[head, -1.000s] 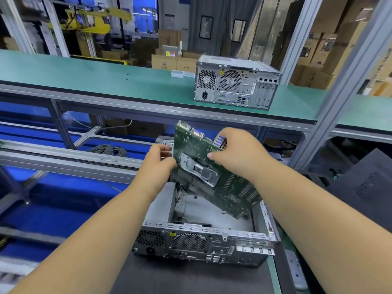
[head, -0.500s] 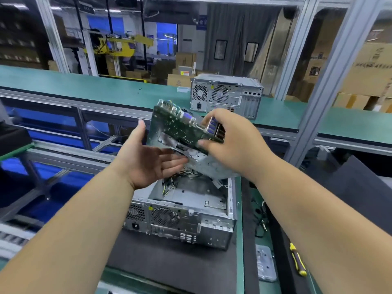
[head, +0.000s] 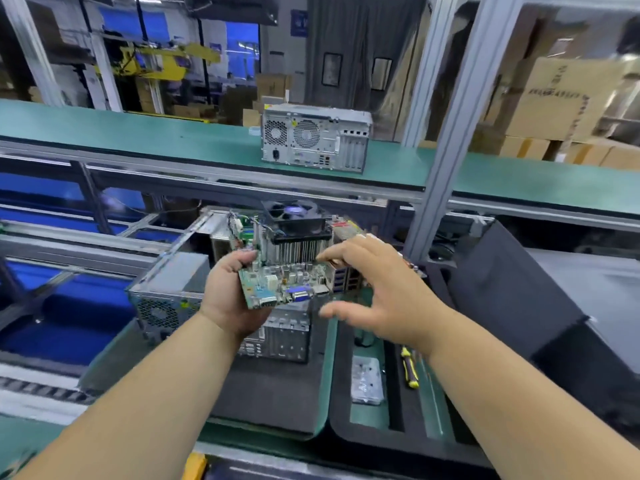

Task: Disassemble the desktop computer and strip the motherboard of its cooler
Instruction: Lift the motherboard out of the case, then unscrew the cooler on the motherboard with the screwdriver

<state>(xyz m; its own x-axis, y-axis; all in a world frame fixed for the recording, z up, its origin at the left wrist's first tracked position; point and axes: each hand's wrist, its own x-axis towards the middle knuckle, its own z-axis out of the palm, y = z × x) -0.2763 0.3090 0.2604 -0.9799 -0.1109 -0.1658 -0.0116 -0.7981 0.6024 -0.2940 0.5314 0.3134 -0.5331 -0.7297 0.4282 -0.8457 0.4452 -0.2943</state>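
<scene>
Holding one motherboard (head: 284,284) above the open case (head: 166,289), your left hand (head: 232,299) curls its fingers around the board's left edge. Your right hand (head: 377,292), fingers spread, touches its right side. One cooler (head: 298,233) sits on the board. Right of the case lies one screwdriver (head: 409,368). Beyond it, one closed tower (head: 313,136) stands on the shelf (head: 138,133).

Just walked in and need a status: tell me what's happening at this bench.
A person holds a motherboard in the air above an opened desktop case. The left hand grips its edge; the right hand is open, fingertips at the board. The cooler is still mounted. A screwdriver lies nearby.
</scene>
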